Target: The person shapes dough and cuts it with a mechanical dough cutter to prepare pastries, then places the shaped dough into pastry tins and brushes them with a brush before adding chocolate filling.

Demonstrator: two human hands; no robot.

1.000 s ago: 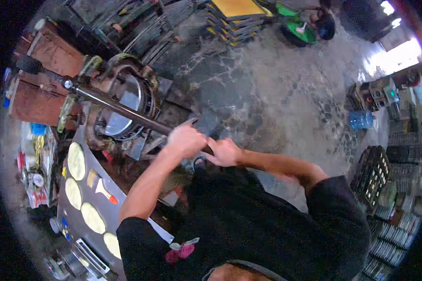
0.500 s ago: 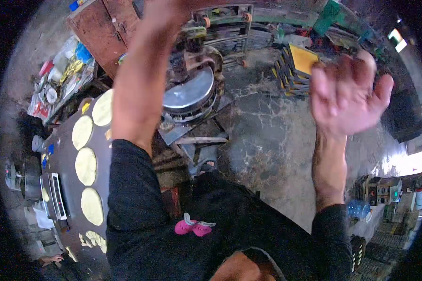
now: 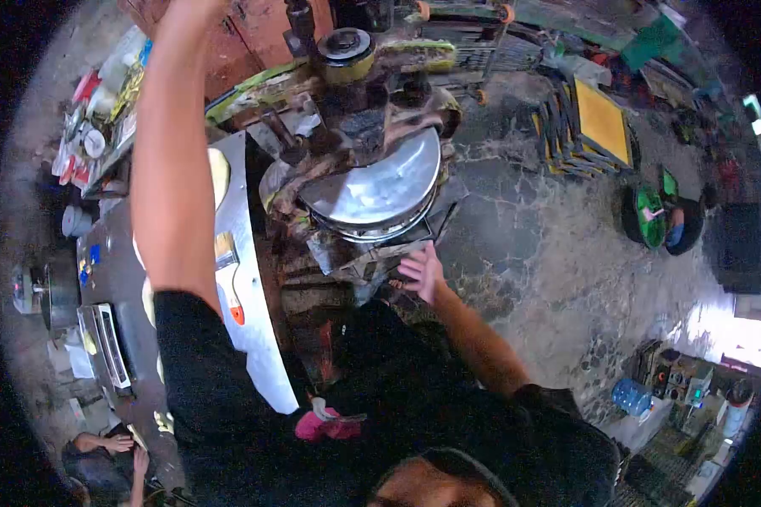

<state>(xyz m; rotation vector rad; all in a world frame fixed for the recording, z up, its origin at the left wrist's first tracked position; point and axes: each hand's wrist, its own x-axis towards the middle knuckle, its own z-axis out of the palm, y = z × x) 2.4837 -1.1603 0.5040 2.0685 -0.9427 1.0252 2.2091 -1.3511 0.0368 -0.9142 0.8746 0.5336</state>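
Observation:
My right hand (image 3: 423, 272) is low in front of the mixer-like machine, just below the rim of its shiny metal bowl (image 3: 376, 190). Its fingers are spread and I see nothing in them. My left forearm (image 3: 173, 169) stretches up across the table side to the top edge of the view, where the hand is cut off. Beside that arm, a brush (image 3: 226, 252) with an orange-tipped handle lies on the shiny metal strip of the table (image 3: 258, 359). Pale dough rounds (image 3: 218, 177) are mostly hidden behind my arm.
Stacked yellow-and-black trays (image 3: 602, 127) stand on the floor at the right, with a green tub (image 3: 648, 221) nearby. A cluttered side table (image 3: 101, 127) is at upper left. Another person's hands (image 3: 127, 441) work at the table's lower left.
My right hand has dropped from raised at the right to beside the machine. My left arm has swung left, its hand leaving the view. The machine and metal strip show more fully.

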